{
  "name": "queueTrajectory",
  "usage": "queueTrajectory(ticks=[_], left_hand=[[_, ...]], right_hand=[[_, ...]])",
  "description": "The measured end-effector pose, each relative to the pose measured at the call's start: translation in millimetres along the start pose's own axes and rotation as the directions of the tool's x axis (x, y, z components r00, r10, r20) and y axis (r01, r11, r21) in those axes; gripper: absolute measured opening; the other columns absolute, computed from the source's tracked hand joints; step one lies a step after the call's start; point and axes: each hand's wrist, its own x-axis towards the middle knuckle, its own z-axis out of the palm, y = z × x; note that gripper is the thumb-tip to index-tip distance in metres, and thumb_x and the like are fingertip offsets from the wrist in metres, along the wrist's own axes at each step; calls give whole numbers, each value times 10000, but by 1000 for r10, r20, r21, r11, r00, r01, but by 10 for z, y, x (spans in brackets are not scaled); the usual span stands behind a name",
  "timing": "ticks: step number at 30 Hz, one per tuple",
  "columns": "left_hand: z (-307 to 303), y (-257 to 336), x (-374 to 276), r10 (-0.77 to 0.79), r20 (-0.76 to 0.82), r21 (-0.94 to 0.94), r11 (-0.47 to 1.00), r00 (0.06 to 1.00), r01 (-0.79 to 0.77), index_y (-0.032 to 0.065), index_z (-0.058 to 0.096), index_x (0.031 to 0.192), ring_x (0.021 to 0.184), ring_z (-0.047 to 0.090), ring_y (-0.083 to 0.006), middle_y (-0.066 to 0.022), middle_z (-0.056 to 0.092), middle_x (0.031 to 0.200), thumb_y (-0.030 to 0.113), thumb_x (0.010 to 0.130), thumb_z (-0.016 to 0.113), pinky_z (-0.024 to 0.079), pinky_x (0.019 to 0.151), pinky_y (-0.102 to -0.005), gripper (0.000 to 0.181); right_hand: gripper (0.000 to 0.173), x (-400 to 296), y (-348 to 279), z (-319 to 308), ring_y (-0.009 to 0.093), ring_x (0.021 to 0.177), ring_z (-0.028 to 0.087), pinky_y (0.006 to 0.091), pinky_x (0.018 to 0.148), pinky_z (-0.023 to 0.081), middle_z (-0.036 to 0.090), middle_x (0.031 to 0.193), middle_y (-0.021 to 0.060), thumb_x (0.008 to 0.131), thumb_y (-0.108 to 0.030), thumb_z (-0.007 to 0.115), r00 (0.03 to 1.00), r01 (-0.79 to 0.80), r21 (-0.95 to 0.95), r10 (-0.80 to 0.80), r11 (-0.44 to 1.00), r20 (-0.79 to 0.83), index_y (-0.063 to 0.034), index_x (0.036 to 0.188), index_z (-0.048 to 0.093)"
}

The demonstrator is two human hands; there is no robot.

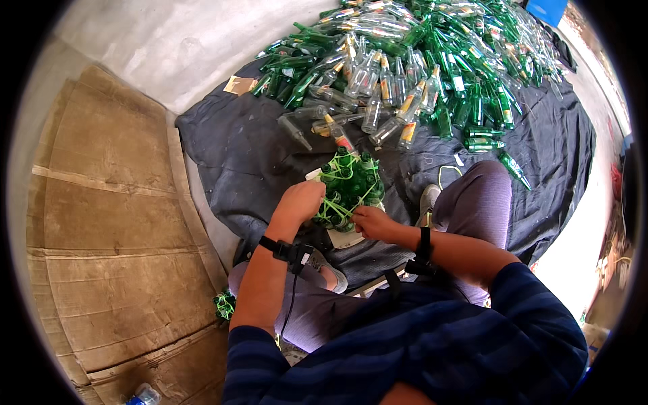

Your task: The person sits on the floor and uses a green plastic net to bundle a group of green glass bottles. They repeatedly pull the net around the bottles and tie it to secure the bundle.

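Several green glass bottles [357,177] stand upright in a tight bundle between my knees, with light green plastic strapping [335,206] looped around and across their necks. My left hand [304,200] is closed at the bundle's left side, fingers gripping the strapping. At the near right edge of the bundle, my right hand [372,221] pinches another part of the same strapping, which runs taut between the hands. A pale flat piece, apparently cardboard [347,239], shows under the bundle.
A large heap of green and clear glass bottles [400,76] lies beyond on a black cloth sheet [243,152]. One loose green bottle [514,169] lies past my right knee. Flattened cardboard [111,212] covers the left side beside a pale wall [177,45]. Another strapped bundle [224,305] is near my left elbow.
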Motion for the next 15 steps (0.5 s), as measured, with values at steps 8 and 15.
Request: queueTrajectory(ticks=[8, 15], left_hand=[[25, -17, 100, 36, -82, -52, 998, 996, -40, 46, 631, 932, 924, 637, -403, -183, 660, 920, 125, 910, 620, 501, 782, -487, 83], [111, -80, 163, 63, -143, -130, 988, 988, -81, 30, 649, 994, 870, 666, -407, -209, 693, 894, 134, 937, 615, 515, 756, -477, 123]], right_hand=[[247, -4, -44, 32, 156, 587, 598, 310, 534, 481, 628, 753, 52, 1022, -225, 505, 999, -31, 14, 32, 999, -18, -8, 996, 621], [252, -12, -85, 69, 181, 609, 625, 329, 560, 496, 641, 734, 77, 1026, -225, 499, 999, -14, -111, 8, 994, -53, -8, 979, 618]])
